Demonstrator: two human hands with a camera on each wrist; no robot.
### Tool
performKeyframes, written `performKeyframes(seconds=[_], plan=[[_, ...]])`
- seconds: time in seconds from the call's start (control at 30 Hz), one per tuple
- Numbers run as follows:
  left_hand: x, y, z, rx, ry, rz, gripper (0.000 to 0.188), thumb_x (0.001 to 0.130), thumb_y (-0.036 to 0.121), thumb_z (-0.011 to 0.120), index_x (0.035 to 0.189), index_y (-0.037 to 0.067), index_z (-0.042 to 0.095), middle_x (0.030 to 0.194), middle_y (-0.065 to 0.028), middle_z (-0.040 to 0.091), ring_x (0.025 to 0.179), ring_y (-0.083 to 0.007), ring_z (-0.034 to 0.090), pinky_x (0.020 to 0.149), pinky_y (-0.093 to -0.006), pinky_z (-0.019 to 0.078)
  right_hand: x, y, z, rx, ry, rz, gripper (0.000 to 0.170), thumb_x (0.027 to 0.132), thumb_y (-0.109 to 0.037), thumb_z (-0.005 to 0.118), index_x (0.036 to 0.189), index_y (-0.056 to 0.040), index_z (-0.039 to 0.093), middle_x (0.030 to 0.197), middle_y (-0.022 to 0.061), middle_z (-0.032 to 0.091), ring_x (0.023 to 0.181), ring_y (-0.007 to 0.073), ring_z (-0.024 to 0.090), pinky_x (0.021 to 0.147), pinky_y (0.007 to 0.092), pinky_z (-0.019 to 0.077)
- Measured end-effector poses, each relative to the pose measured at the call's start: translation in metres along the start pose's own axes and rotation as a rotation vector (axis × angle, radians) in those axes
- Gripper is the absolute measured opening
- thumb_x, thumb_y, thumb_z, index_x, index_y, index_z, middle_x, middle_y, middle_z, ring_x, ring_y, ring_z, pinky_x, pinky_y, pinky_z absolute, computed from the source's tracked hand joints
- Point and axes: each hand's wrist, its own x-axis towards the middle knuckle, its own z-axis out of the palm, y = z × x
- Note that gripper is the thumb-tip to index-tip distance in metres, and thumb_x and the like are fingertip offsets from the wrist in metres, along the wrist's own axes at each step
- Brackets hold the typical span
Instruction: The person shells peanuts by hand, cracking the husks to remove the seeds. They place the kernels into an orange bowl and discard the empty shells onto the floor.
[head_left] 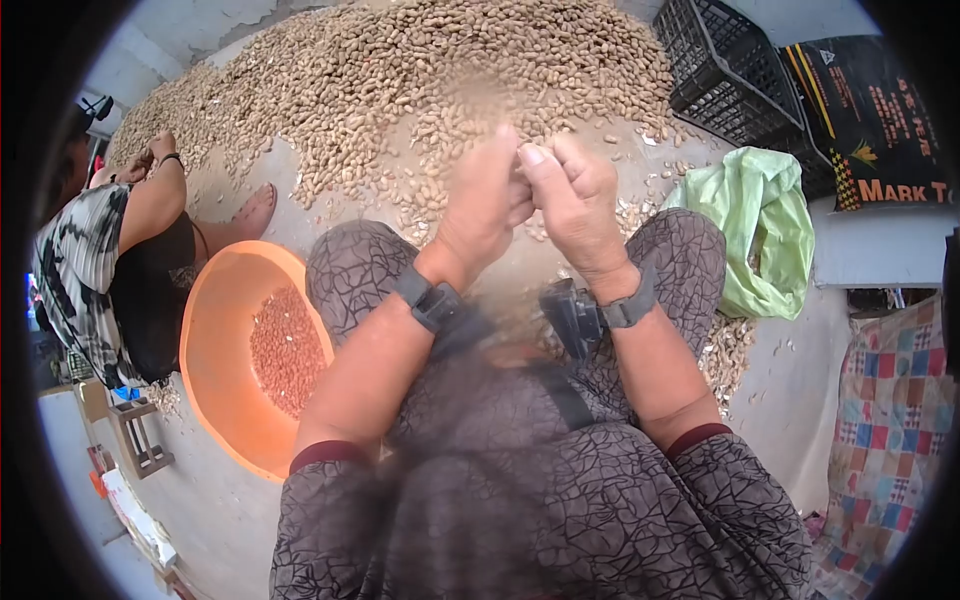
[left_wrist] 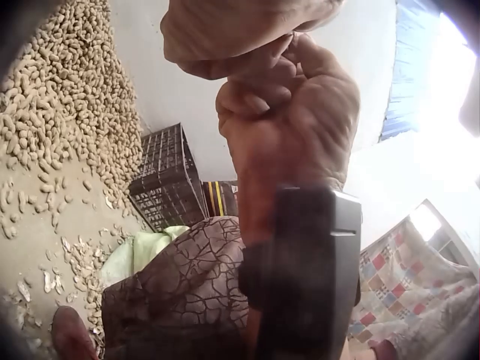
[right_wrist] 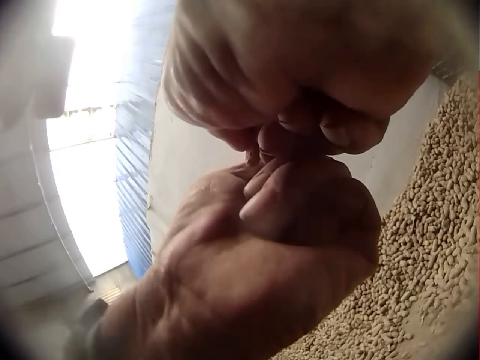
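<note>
Both hands meet at their fingertips over the person's lap, in front of a big heap of unshelled peanuts (head_left: 400, 75). The left hand (head_left: 482, 195) bends its fingers and thumb against the right hand (head_left: 578, 210), whose thumb lies on top. Between them they pinch a peanut, nearly all hidden by the fingers; a small piece of the peanut (right_wrist: 252, 156) peeks out in the right wrist view. Left of the lap tilts an orange basin (head_left: 203, 310) with reddish shelled peanuts (head_left: 287, 350) in it.
A pale green plastic bag (head_left: 750, 225) stands by the right knee, near scattered shells (head_left: 728, 365). Behind it are a black crate (head_left: 730, 95) and a printed black sack (head_left: 870, 120). Another person (head_left: 150, 225) sits at the left by the heap. A small wooden frame (head_left: 142, 440) lies lower left.
</note>
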Motion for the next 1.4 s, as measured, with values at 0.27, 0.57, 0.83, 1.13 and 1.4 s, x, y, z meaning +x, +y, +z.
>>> performKeyframes(seconds=[0.27,0.57,0.83,1.13,1.4], plan=[[0.002,-0.001,-0.005,0.032,-0.075,-0.005,0.029,0.093,0.034,0.047,0.083,0.006,0.050,0.067,-0.0020,0.050,0.048,-0.0052,0.037,0.037,-0.0182,0.0268,0.004,-0.009,-0.015,0.144,-0.093,0.220,0.021,0.087,-0.011,0.049,0.068,-0.0025,0.049,0.066,0.0047,0.056,0.056,0.0081,0.055,0.046,0.0242,0.0413],[0.014,-0.006,-0.021,0.194,-0.112,0.056,0.028,0.091,0.029,0.053,0.072,0.007,0.055,0.062,0.0015,0.051,0.047,-0.0039,0.040,0.040,-0.0190,0.0271,0.005,0.001,-0.018,-0.621,-0.115,-0.367,0.021,0.079,-0.015,0.060,0.065,-0.0022,0.050,0.053,0.0097,0.052,0.045,0.0225,0.052,0.045,0.0308,0.0407],[0.000,0.011,-0.009,0.204,-0.072,0.016,0.022,0.089,0.022,0.052,0.074,0.006,0.055,0.064,0.0014,0.051,0.048,-0.0040,0.040,0.040,-0.0179,0.0254,0.004,-0.005,-0.018,-0.815,-0.116,-0.542,0.021,0.074,-0.017,0.063,0.065,-0.0029,0.050,0.053,0.0130,0.051,0.047,0.0295,0.053,0.046,0.0373,0.0414],[0.003,0.010,-0.021,0.138,-0.238,-0.079,0.011,0.081,0.012,0.050,0.073,0.005,0.055,0.065,-0.0003,0.050,0.053,-0.0073,0.044,0.044,-0.0207,0.0293,0.002,-0.001,-0.020,-0.663,-0.114,-0.403,0.018,0.078,-0.014,0.062,0.068,-0.0027,0.053,0.056,0.0142,0.055,0.050,0.0271,0.057,0.046,0.0347,0.0427],[0.004,0.008,-0.020,-0.011,-0.226,-0.108,0.018,0.088,0.014,0.048,0.077,0.001,0.053,0.063,-0.0023,0.048,0.053,-0.0078,0.043,0.038,-0.0179,0.0255,0.003,0.006,-0.021,-0.276,-0.064,-0.186,0.019,0.084,-0.009,0.056,0.068,0.0002,0.051,0.057,0.0095,0.058,0.051,0.0139,0.056,0.048,0.0268,0.0427]])
